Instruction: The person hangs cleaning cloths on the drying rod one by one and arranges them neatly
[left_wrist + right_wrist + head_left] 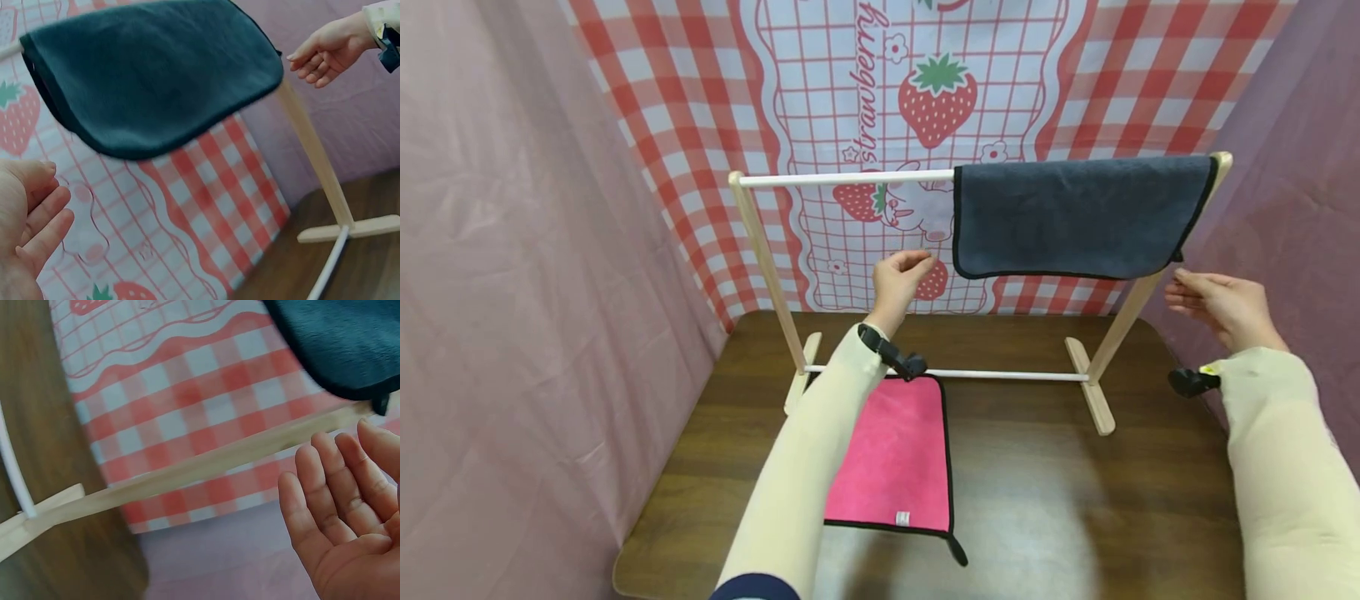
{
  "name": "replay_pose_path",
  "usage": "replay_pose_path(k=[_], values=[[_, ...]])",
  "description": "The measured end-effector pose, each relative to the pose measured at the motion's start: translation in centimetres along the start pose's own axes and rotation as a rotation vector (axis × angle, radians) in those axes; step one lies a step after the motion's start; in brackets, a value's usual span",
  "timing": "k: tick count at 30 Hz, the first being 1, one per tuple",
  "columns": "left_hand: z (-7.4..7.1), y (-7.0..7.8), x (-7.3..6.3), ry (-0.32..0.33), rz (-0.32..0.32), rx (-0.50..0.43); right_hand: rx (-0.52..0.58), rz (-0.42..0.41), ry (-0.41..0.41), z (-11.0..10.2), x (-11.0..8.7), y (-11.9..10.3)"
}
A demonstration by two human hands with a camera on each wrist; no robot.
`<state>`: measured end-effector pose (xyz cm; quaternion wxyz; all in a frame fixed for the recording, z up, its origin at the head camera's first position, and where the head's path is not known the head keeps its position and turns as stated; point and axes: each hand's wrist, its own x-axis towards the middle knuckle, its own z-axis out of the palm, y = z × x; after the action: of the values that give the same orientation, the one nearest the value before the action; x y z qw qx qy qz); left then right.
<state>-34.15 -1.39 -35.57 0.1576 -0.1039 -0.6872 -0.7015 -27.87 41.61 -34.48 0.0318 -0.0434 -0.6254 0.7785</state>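
A dark grey towel (1078, 218) with black edging hangs folded over the white top rail (850, 177) of a wooden rack, on the right half. My left hand (901, 283) is just left of the towel's lower left corner, holding nothing. In the left wrist view its fingers (47, 215) are loosely bent, apart from the cloth. My right hand (1225, 308) is below the lower right corner. Its fingertips are close to the small black hanging loop (379, 404), and the right wrist view shows the palm with nothing in it.
A pink towel (898, 458) with black edging and a loop lies flat on the brown wooden table (1022, 483), partly behind my left forearm. The rack's feet (1090, 387) stand near the back. A strawberry-print cloth (820, 100) hangs behind, with pink curtains (512, 292) at both sides.
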Motion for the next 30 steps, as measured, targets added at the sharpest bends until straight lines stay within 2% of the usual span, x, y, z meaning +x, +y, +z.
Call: replay_pose_path(k=[6, 12, 20, 23, 30], values=[[-0.6, -2.2, -1.3, 0.022, -0.042, -0.009, -0.031, 0.06, 0.018, -0.4, -0.5, 3.2], [-1.6, -4.8, -2.8, 0.027, -0.106, -0.063, 0.002, 0.092, -0.034, -1.1, -1.2, 6.7], [-3.2, -7.5, -4.6, 0.03, -0.166, -0.081, -0.04, 0.149, -0.071, -1.2, -1.9, 10.6], [-3.9, -8.3, -5.1, 0.045, -0.178, -0.076, -0.059, 0.169, -0.079, -0.9, -2.2, 12.2], [-5.9, -10.2, -6.6, 0.099, -0.23, -0.003, -0.107, 0.221, -0.103, 0.7, -3.2, 16.3]])
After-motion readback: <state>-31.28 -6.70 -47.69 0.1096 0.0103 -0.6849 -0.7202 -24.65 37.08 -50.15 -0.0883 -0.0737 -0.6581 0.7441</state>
